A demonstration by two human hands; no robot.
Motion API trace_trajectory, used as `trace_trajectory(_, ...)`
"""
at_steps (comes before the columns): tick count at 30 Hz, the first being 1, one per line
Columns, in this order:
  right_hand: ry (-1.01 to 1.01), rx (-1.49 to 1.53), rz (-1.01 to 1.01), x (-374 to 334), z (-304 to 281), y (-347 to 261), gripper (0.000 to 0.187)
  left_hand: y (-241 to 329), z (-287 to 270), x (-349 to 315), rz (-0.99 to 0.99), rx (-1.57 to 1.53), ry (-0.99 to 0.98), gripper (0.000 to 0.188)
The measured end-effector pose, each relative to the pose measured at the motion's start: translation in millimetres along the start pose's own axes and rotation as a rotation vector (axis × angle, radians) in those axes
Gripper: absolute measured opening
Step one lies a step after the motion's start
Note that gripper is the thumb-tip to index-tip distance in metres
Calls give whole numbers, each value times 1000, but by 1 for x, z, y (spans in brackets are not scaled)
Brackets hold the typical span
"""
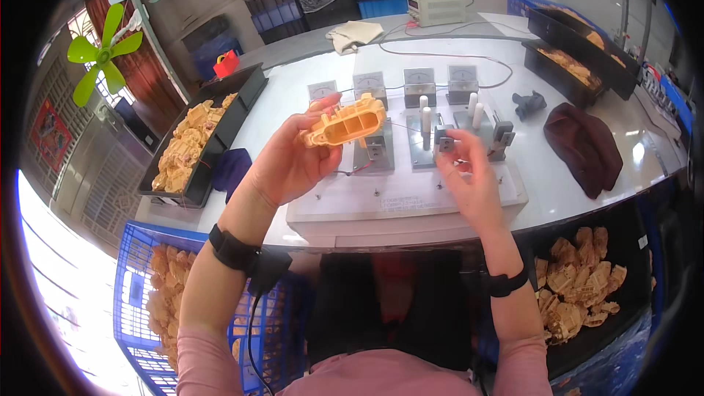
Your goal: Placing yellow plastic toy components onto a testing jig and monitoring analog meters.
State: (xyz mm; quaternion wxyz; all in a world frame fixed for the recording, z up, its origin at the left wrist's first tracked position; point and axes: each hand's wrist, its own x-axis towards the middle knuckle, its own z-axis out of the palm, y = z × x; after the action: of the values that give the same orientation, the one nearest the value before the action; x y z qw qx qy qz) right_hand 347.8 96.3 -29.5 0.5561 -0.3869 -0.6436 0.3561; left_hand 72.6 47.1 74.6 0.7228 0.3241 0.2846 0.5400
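Up over the test fixture, my left hand (297,150) grips a yellow-tan moulded plastic housing (350,126) with open cavities facing me. My right hand (473,180) is at the fixture's middle station, thumb and fingers closed around a small dark grey block (444,138). Beside that block, white upright pegs (426,119) stand on a grey metal plate (423,157). A similar station with another dark block (503,132) is just to the right. The white fixture base (396,213) lies under both hands, and analogue meters (419,82) line its far side.
Black trays of tan parts stand at left (253,88) and far right (565,73). A blue crate (136,286) and a black bin (634,279) hold more below the table. A dark red cloth (583,148), grey rag (529,105), beige cloth (355,35) and power supply (438,9) lie around.
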Motion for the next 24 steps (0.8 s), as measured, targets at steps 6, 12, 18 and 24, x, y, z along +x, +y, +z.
trace_trajectory(6,-82,84,-74,-3,-8,-6,28,2,3,16,20,63,62,45)
trace_trajectory(12,-37,93,-161,-4,-7,-2,26,10,23,37,30,132,175,42)
trace_trajectory(18,-37,100,-173,-6,-8,-1,27,8,47,98,179,646,142,49)
trace_trajectory(24,-44,65,-185,-5,-10,-4,27,-27,51,150,488,1460,239,56)
